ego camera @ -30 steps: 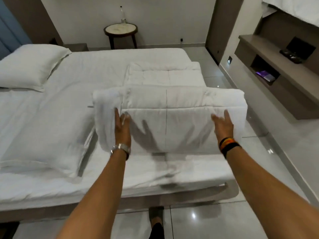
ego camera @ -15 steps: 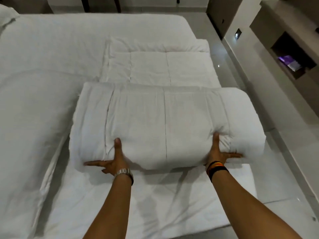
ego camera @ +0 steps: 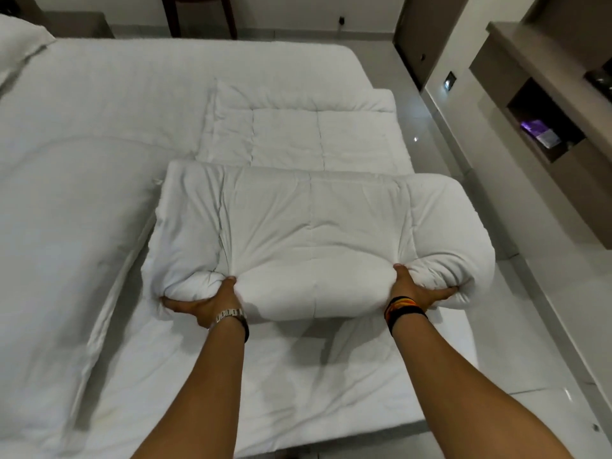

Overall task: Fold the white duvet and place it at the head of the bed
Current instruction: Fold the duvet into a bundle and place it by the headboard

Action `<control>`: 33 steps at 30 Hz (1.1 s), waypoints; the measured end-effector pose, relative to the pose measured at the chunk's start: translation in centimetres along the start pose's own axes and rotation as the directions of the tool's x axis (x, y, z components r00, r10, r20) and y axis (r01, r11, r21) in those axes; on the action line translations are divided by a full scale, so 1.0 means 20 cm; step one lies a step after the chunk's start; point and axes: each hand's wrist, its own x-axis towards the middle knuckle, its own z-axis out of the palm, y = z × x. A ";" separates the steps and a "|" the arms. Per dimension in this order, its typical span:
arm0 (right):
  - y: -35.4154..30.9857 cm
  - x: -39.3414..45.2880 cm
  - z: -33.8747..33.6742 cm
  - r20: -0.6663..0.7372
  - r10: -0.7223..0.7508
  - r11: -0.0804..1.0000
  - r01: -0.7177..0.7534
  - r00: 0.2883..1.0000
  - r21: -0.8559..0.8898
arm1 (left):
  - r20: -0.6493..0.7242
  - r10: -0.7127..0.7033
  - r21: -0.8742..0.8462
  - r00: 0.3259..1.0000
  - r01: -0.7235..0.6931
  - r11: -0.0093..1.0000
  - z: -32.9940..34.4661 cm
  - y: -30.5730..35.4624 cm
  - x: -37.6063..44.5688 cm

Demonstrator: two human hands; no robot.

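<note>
The white duvet (ego camera: pixel 311 233) lies folded into a thick quilted bundle at the near right part of the bed (ego camera: pixel 139 94). My left hand (ego camera: pixel 205 301) grips its near edge on the left, thumb pressed into the top and fingers under it. On the right, my right hand (ego camera: pixel 417 289) clamps the same edge, thumb on top and fingers below. The fabric bunches around both thumbs. A flatter quilted layer (ego camera: pixel 298 137) lies spread just beyond the bundle.
A white pillow (ego camera: pixel 20 44) sits at the far left corner of the bed, and a large pillow (ego camera: pixel 59 243) lies to my left. A dark wooden side table (ego camera: pixel 198 14) stands beyond the bed. A wall shelf unit (ego camera: pixel 543 120) and tiled floor (ego camera: pixel 530 342) lie to the right.
My hands went from resting flat on the bundle's front to gripping its near edge from below, squeezing the fabric. The view has moved closer over the bed.
</note>
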 end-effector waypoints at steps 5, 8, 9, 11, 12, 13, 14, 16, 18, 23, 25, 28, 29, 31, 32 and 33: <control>0.07 -0.19 -0.44 0.047 0.008 1.000 -0.007 0.999 -0.011 | 0.033 0.012 -0.053 0.999 -0.011 0.999 -0.43 -0.13 -0.29; 0.16 -0.33 -0.81 0.048 -0.015 0.999 0.016 0.999 -0.029 | 0.030 0.002 -0.094 1.000 0.001 0.996 -0.76 -0.32 -0.48; 0.18 -0.38 -0.95 0.060 -0.032 0.999 0.033 0.998 -0.027 | 0.033 0.002 -0.105 0.999 0.001 0.994 -0.88 -0.39 -0.57; 0.24 -0.44 -1.17 0.056 -0.068 0.998 0.069 0.996 -0.014 | 0.013 -0.004 -0.171 1.000 0.006 0.985 -1.09 -0.52 -0.71; 0.24 -0.49 -1.28 0.054 -0.062 0.998 0.063 0.997 -0.011 | 0.025 0.000 -0.234 1.000 0.006 0.972 -1.21 -0.56 -0.79; 0.25 -0.53 -1.38 0.047 -0.068 0.997 0.069 0.997 -0.024 | 0.029 0.013 -0.279 0.999 -0.005 0.960 -1.30 -0.58 -0.85; 0.24 -0.56 -1.45 0.045 -0.075 0.996 0.077 0.996 -0.038 | 0.040 0.046 -0.294 0.998 -0.033 0.955 -1.38 -0.59 -0.89; 0.19 -0.63 -1.53 0.053 -0.104 0.992 0.107 0.993 -0.069 | 0.061 0.066 -0.329 0.996 -0.042 0.943 -1.46 -0.55 -0.99; 0.09 -0.70 -1.57 0.068 -0.155 0.985 0.160 0.986 -0.068 | 0.053 0.159 -0.325 0.986 -0.133 0.936 -1.50 -0.47 -1.09; -0.23 -0.71 -1.42 0.257 -0.306 0.950 0.313 0.917 0.014 | 0.057 0.448 -0.341 0.892 -0.404 0.848 -1.39 -0.14 -1.14; -0.35 -0.64 -1.31 0.472 -0.352 0.935 0.320 0.808 0.149 | 0.153 0.561 -0.374 0.813 -0.478 0.795 -1.26 -0.03 -1.07; -0.32 -0.49 -1.18 0.676 -0.450 0.818 0.573 0.584 0.049 | 0.379 0.692 -0.271 0.614 -0.641 0.718 -1.07 -0.04 -0.92; -0.26 -0.41 -1.12 0.689 -0.486 0.727 0.686 0.538 -0.024 | 0.455 0.716 -0.172 0.529 -0.737 0.654 -0.97 -0.10 -0.83; -0.06 -0.24 -1.04 0.720 -0.494 0.552 0.815 0.488 -0.174 | 0.620 0.684 0.052 0.384 -0.890 0.452 -0.82 -0.29 -0.61; 0.04 -0.13 -0.97 0.739 -0.483 0.470 0.851 0.470 -0.234 | 0.676 0.651 0.171 0.345 -0.933 0.317 -0.71 -0.37 -0.49; 0.10 -0.04 -0.88 0.757 -0.463 0.382 0.875 0.461 -0.298 | 0.703 0.633 0.269 0.326 -0.945 0.188 -0.60 -0.44 -0.36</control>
